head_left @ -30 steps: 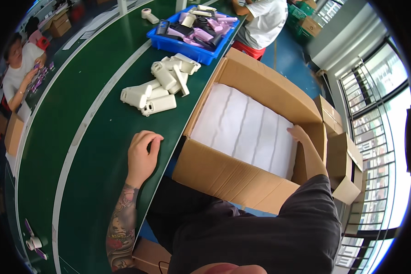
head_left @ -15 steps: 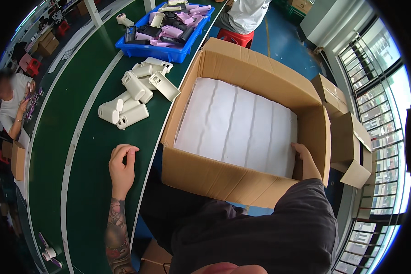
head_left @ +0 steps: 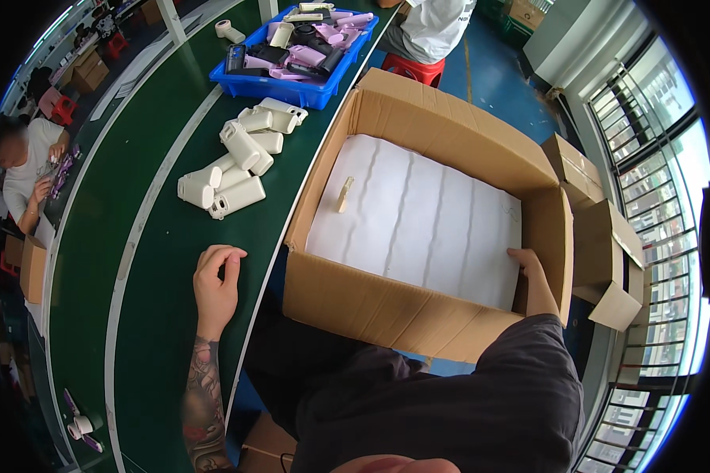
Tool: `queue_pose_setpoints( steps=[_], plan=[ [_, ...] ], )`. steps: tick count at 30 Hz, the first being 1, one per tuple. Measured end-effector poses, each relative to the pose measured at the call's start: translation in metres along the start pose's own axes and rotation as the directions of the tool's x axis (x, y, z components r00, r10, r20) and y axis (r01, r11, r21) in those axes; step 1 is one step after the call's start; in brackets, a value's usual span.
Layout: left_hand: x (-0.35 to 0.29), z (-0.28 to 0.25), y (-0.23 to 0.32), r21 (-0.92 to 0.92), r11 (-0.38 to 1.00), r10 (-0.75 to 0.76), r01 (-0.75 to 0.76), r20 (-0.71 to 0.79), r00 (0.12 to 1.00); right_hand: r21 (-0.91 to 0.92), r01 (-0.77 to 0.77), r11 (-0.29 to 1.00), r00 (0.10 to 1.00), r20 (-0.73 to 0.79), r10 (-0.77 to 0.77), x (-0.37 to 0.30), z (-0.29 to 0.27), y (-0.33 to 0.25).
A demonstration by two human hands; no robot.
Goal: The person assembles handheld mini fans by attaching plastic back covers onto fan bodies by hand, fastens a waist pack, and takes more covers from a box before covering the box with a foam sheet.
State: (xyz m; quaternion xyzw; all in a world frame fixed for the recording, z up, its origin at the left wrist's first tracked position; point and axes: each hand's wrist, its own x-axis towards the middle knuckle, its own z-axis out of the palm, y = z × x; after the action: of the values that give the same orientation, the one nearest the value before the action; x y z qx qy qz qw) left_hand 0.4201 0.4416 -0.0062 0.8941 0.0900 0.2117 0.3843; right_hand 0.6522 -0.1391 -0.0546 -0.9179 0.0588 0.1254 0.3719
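My left hand (head_left: 217, 285) rests on the green bench beside the box, fingers curled in and thumb against the index finger; nothing shows in it. My right hand (head_left: 526, 262) reaches inside the open cardboard box (head_left: 386, 309) and grips the right edge of a white sheet (head_left: 418, 221), its fingers partly hidden. Wavy grey lines cross the sheet. A narrow cream-coloured plastic piece (head_left: 345, 195) is on its left part. Several cream plastic housings (head_left: 244, 154) lie heaped on the bench, beyond my left hand.
A blue crate (head_left: 280, 89) of lilac, black and cream parts stands farther along the bench. Past it, a person sits on a red stool (head_left: 414, 69). Other cartons (head_left: 607, 260) stand right of the box. At far left another person (head_left: 31, 169) handles small purple parts.
The open housing at the heap's right side is gone from there. A narrow cream piece now appears on the white sheet. Both hands keep nearly the same place; the view has shifted slightly.
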Motion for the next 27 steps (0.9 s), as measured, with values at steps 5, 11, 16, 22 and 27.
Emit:
queue_pose_setpoints(
  steps=[5, 11, 16, 22, 27],
  plan=[
    [0.002, 0.008, 0.001, 0.045, 0.998, 0.041, -0.040, -0.024, 0.999, 0.035, -0.047, 0.998, 0.999, -0.007, 0.047, 0.000, -0.013, 0.015],
    [0.047, 0.072, 0.058, 0.101, 0.890, 0.425, -0.445, 0.173, 0.889, 0.078, -0.092, 0.993, 0.996, 0.003, 0.092, 0.000, -0.043, 0.054],
    [0.112, 0.179, 0.050, 0.386, 0.566, 0.567, -0.728, 0.459, 0.684, 0.118, -0.109, 0.987, 0.994, -0.020, 0.112, 0.005, -0.049, 0.064],
    [0.165, 0.281, -0.052, 0.634, 0.338, 0.195, -0.695, 0.676, 0.711, 0.118, -0.027, 0.993, 0.999, -0.041, 0.032, 0.017, -0.040, 0.063],
    [0.166, 0.290, -0.078, 0.551, 0.526, 0.046, -0.648, 0.743, 0.668, 0.176, -0.043, 0.983, 0.997, -0.055, 0.054, 0.021, -0.042, 0.066]
  ],
)
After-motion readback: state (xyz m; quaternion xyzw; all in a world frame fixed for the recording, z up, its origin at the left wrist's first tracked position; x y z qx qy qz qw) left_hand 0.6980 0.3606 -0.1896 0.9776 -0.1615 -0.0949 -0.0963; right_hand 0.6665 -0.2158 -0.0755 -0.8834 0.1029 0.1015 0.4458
